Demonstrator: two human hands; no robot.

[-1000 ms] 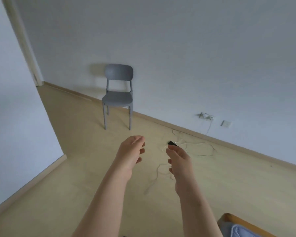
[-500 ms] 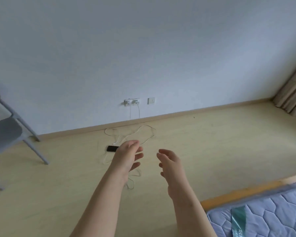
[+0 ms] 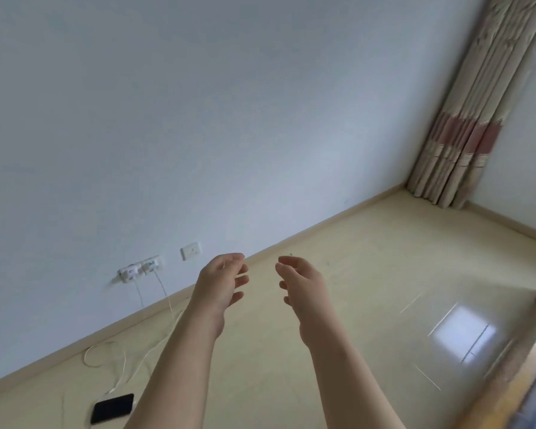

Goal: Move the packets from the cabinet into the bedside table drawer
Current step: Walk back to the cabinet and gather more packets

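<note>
No packets, cabinet or bedside table drawer appear in the head view. My left hand (image 3: 222,281) and my right hand (image 3: 302,281) are stretched out in front of me at mid-frame, a short gap between them. Both have loosely curled, relaxed fingers and hold nothing. Behind them is a pale wooden floor and a plain white wall.
A black phone (image 3: 112,407) lies on the floor at lower left, with white cables (image 3: 123,366) running up to wall sockets (image 3: 140,268). A patterned curtain (image 3: 474,125) hangs in the far right corner. A wooden bed edge (image 3: 514,370) crosses the lower right corner.
The view has swung to the right: the grey chair has gone out of frame and the curtain corner has come in. Both hands stay stretched out and empty.
</note>
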